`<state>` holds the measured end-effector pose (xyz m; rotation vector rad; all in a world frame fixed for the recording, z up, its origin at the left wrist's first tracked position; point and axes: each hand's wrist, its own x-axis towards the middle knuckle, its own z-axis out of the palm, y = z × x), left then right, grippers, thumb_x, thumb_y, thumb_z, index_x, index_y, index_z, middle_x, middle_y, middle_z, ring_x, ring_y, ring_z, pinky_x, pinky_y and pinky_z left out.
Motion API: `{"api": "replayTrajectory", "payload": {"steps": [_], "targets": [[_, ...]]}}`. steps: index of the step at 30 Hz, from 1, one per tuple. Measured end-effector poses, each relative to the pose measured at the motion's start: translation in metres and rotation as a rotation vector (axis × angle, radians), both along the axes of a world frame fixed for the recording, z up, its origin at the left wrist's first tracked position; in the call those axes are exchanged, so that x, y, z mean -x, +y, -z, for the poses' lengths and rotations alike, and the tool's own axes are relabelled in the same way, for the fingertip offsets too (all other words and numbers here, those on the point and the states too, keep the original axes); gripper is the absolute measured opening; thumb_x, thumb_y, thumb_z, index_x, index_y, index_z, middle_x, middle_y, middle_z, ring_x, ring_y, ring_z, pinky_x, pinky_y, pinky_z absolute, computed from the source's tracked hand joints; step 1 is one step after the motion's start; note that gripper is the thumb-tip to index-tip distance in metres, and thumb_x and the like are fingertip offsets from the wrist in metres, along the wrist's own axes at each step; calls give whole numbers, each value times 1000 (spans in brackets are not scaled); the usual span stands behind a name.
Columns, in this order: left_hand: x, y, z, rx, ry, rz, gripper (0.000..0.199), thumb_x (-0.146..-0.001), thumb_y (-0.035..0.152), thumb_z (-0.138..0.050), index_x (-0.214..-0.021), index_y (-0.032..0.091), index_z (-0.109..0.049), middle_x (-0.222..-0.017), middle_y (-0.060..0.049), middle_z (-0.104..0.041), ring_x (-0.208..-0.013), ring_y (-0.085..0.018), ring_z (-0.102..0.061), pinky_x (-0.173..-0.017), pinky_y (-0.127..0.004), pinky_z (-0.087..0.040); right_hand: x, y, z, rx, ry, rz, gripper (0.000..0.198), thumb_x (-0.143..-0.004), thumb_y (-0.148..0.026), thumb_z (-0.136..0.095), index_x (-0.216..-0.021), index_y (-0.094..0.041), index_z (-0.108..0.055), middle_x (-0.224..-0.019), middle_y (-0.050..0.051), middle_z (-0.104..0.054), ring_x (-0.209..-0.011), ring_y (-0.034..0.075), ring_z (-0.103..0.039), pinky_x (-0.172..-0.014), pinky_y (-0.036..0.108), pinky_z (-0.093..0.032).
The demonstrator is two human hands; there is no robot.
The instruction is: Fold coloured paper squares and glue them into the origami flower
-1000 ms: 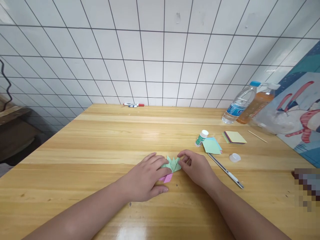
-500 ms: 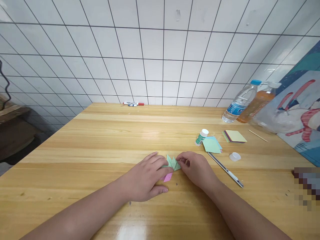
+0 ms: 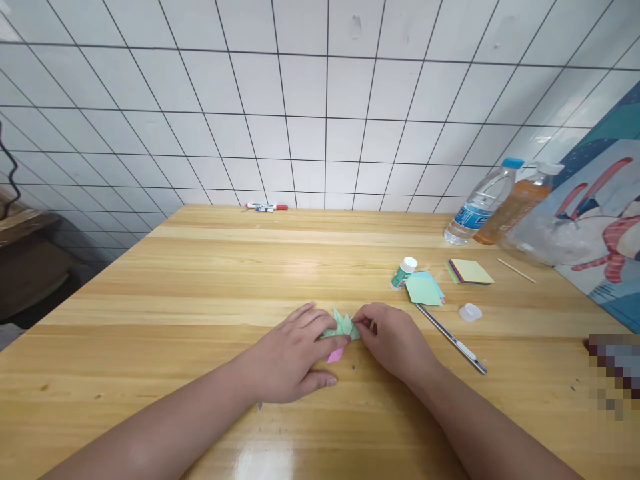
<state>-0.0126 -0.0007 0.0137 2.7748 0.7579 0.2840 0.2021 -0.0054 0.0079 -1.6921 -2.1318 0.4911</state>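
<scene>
Jutting in 2 points, pale-green folded paper point(image 3: 344, 327), perhaps touching pink paper point(image 3: 335, 357).

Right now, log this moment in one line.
left hand: spread, on green paper | right hand: touching its right side | pink paper: partly hidden by left hand | glue stick: capped, beyond right hand

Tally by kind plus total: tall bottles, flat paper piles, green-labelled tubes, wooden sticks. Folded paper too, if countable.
Tall bottles: 2 (blue-capped bottle, orange bottle)
Flat paper piles: 2 (green-topped pile, yellow-topped pile)
Tubes: 1 (green-labelled tube)
Sticks: 1 (wooden stick)
Total: 6
Not counted: green folded paper, pink paper; can't tell whether they're joined.
</scene>
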Motion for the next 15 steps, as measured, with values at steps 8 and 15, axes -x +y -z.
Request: {"api": "replayTrajectory", "payload": {"steps": [8, 15], "targets": [[-1, -4, -1, -36, -21, 16, 43, -85, 38, -50, -125, 23, -48, -127, -7, -52, -115, -28, -42, -100, -44, -32, 1, 0, -1, 16, -20, 4, 16, -78, -16, -50, -79, -23, -64, -79, -1, -66, -71, 13, -57, -63, 23, -38], [-3, -5, -5, 6, 0, -1, 43, -85, 40, -51, -124, 23, -48, -127, -6, -53, -116, -28, -42, -101, -44, -30, 1, 1, 0, 12, -16, -6, 17, -78, -15, -49, -80, -23, -64, -80, -2, -66, -72, 12, -57, -64, 23, -38]]}}
